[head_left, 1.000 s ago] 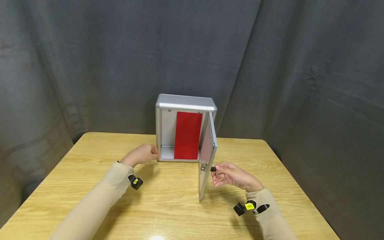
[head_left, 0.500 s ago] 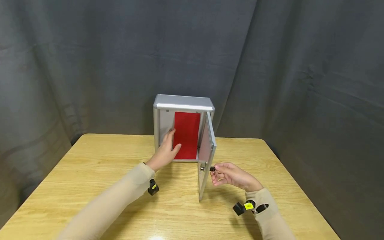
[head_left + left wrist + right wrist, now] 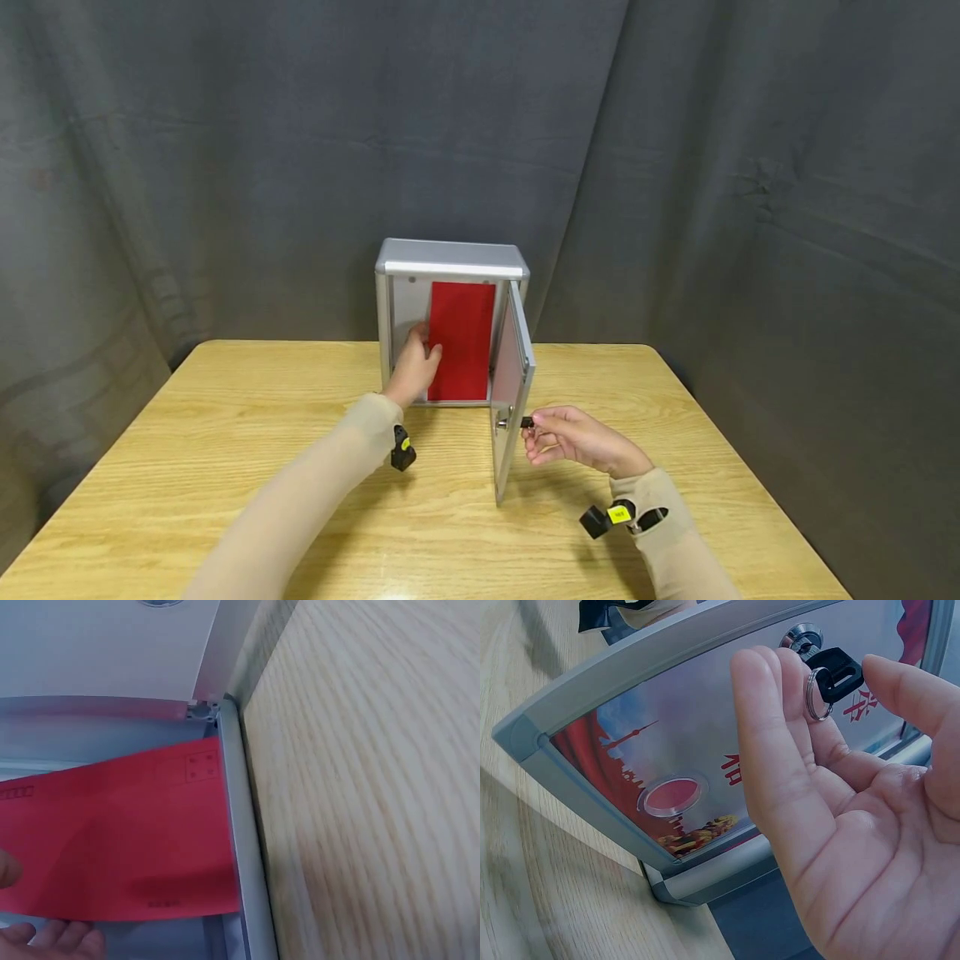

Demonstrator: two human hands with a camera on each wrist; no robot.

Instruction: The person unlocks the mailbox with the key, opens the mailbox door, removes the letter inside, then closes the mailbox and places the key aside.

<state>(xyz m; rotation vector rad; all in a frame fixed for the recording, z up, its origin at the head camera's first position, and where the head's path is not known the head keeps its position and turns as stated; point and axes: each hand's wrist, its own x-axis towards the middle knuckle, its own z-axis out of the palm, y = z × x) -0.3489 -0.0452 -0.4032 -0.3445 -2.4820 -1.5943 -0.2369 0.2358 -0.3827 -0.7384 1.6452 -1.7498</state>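
A silver-framed metal box (image 3: 457, 253) stands on the table with its door (image 3: 514, 367) swung out. Inside, a red envelope (image 3: 461, 342) leans upright against the back. My left hand (image 3: 414, 371) reaches into the box at the envelope's left edge. In the left wrist view, the thumb lies over the envelope's face and the fingertips (image 3: 71, 937) sit right at its edge, with a gap between them. On the door's outer side, my right hand (image 3: 581, 440) pinches a black-headed key (image 3: 838, 675) with a ring, which sits in the round lock (image 3: 802, 637).
The light wood table (image 3: 247, 450) extends around the box, and a dark grey curtain (image 3: 300, 167) hangs behind it. Printed pictures and red characters cover the door's outer panel (image 3: 682, 742). The opened door stands between my two hands.
My left hand has moved from beside the box's lower left corner into the box, up to the envelope. My right hand stays on the key. The view has shifted slightly.
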